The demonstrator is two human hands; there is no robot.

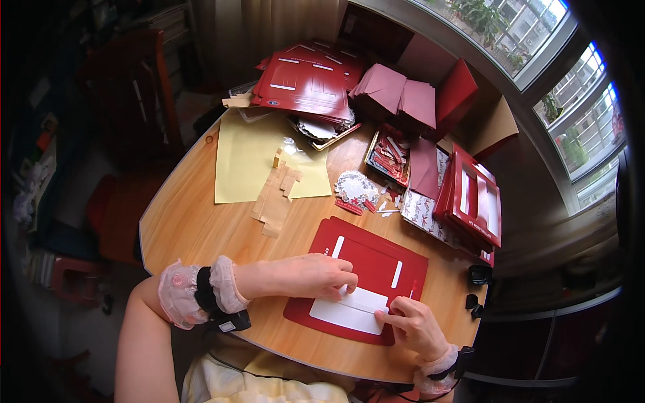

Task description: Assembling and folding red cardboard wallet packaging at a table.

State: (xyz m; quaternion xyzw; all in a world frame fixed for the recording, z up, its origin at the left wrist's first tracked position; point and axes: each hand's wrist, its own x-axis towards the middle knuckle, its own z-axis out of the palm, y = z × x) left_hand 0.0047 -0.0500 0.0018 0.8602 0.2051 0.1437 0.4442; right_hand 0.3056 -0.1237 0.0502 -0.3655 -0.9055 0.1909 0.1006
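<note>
A red card sheet (322,240) with white slots lies flat on the table in front of me. On its near half rests a white rectangular piece of paper (348,314), with a line or fold running across its length. My left hand (319,275) is closed, its bent fingertips and thumb at the paper's upper left edge. At the right end of the paper, my right hand (415,326) grips the edge, thumb and index finger pressed together there while the other fingers curl in. Whether the paper is attached to the red sheet I cannot tell.
Beyond lie a yellow sheet (242,161) and tan tape pieces (274,201). Stacked red sheets (306,80), pink envelopes (379,87), a tray of red cutouts (390,156), white lacy cutouts (356,187) and red window-cut cards (474,201) crowd the back and right. Small black items (479,274) sit by the right edge.
</note>
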